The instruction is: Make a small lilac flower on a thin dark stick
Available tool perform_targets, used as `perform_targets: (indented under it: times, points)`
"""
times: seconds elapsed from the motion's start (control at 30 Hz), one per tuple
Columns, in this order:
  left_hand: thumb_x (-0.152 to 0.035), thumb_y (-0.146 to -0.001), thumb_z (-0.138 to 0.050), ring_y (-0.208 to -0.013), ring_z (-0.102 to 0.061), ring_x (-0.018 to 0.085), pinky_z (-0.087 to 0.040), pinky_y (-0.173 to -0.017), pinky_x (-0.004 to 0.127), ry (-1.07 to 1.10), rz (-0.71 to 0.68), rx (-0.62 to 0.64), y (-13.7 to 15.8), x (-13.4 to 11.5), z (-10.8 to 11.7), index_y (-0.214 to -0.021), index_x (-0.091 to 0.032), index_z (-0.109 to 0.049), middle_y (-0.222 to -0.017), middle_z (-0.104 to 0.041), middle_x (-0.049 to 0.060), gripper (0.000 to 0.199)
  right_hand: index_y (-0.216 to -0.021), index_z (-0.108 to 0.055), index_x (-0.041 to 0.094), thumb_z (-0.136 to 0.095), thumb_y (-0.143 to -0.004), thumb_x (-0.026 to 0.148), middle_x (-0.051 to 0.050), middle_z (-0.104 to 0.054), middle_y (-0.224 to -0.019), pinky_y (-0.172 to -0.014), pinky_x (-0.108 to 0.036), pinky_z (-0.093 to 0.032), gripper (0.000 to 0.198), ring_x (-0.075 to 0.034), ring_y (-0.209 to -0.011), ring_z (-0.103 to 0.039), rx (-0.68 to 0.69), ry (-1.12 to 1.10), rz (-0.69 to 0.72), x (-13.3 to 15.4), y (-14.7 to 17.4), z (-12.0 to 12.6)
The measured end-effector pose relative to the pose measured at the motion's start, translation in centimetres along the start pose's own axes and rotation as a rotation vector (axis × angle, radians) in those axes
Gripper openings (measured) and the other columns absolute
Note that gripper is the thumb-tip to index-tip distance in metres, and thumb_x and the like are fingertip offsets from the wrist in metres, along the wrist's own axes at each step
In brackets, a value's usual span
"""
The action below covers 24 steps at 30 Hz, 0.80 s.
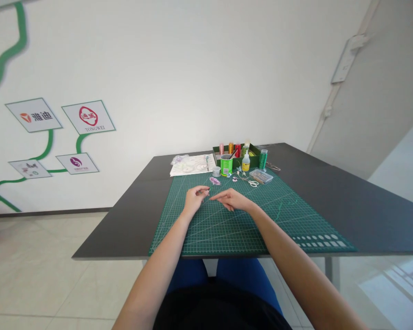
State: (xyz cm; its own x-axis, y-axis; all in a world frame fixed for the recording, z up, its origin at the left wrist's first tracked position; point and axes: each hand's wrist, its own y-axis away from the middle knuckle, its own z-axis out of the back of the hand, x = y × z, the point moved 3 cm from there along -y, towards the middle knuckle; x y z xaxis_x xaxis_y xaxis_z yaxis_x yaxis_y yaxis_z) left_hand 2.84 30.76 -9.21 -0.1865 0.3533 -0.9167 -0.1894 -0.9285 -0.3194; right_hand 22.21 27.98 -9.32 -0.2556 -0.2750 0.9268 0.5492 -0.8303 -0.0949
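Observation:
On the green cutting mat (206, 233), my left hand (194, 199) is closed in a pinch. A tiny dark spot shows at its fingertips, too small to name. My right hand (232, 200) points toward it from the right, thumb and index finger drawn together at the tip and the other fingers curled below. Whatever it may hold is too fine to make out. The two hands are close but apart. Just beyond them lies a small purple and white petal-shaped piece (214, 181). White-handled scissors (253, 183) rest farther right.
Behind the hands stand a green can (226, 166), a yellow glue bottle (245, 162), a green thread spool (263, 159) and a dark green box (217, 150) of spools. A clear plastic case (261, 176) and drawn-on paper sheets (192, 165) flank them. A wall rises behind the black table (134, 206).

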Motion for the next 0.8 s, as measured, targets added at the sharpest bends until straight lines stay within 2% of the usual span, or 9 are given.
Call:
perform_targets:
  times: [0.17, 0.33, 0.47, 0.6, 0.8]
  points:
    - [-0.030, -0.082, -0.071, -0.047, -0.048, 0.008, -0.039, -0.049, 0.022, 0.003, -0.003, 0.002, -0.2, 0.3, 0.2, -0.106, -0.014, -0.079, -0.076, -0.073, 0.004, 0.030, -0.121, -0.077, 0.010, -0.057, -0.089, 0.028, 0.007, -0.052, -0.040, -0.040, -0.019, -0.033, 0.042, -0.008, -0.032, -0.040, -0.044, 0.022, 0.006, -0.1, 0.0, 0.2]
    - [-0.016, -0.081, -0.071, -0.054, -0.051, 0.011, -0.042, -0.058, 0.025, -0.111, -0.047, -0.048, 0.0, -0.3, 0.5, -0.096, -0.016, -0.081, -0.072, -0.071, 0.003, 0.019, -0.126, -0.074, 0.008, -0.056, -0.089, 0.028, 0.007, -0.052, -0.039, -0.041, -0.018, -0.035, 0.046, -0.007, -0.032, -0.040, -0.008, -0.008, 0.019, 0.3, 0.1, 0.2]
    - [-0.006, -0.079, -0.072, -0.065, -0.056, 0.014, -0.045, -0.069, 0.028, -0.246, -0.137, -0.063, 0.4, -1.0, 0.5, -0.090, -0.020, -0.082, -0.079, -0.073, 0.004, 0.020, -0.120, -0.076, 0.007, -0.059, -0.088, 0.030, 0.007, -0.053, -0.040, -0.039, -0.019, -0.031, 0.043, -0.007, -0.033, -0.039, -0.003, -0.078, 0.022, 1.2, 0.5, 0.3]
    - [-0.006, -0.081, -0.071, -0.067, -0.059, 0.015, -0.046, -0.070, 0.029, -0.382, -0.200, 0.030, 0.6, -1.3, 0.0, -0.093, -0.021, -0.082, -0.080, -0.074, 0.004, 0.023, -0.111, -0.077, 0.009, -0.064, -0.086, 0.034, 0.008, -0.048, -0.039, -0.037, -0.019, -0.022, 0.037, -0.007, -0.033, -0.033, -0.050, -0.248, 0.062, 1.8, 1.0, 0.8]
    - [-0.009, -0.084, -0.069, -0.063, -0.059, 0.015, -0.046, -0.068, 0.028, -0.363, -0.194, 0.208, 0.9, -1.4, -0.8, -0.094, -0.020, -0.082, -0.076, -0.075, 0.003, 0.020, -0.108, -0.076, 0.011, -0.071, -0.084, 0.037, 0.008, -0.046, -0.039, -0.039, -0.021, -0.017, 0.036, -0.006, -0.035, -0.031, -0.071, -0.439, 0.107, 1.9, 1.5, 1.7]
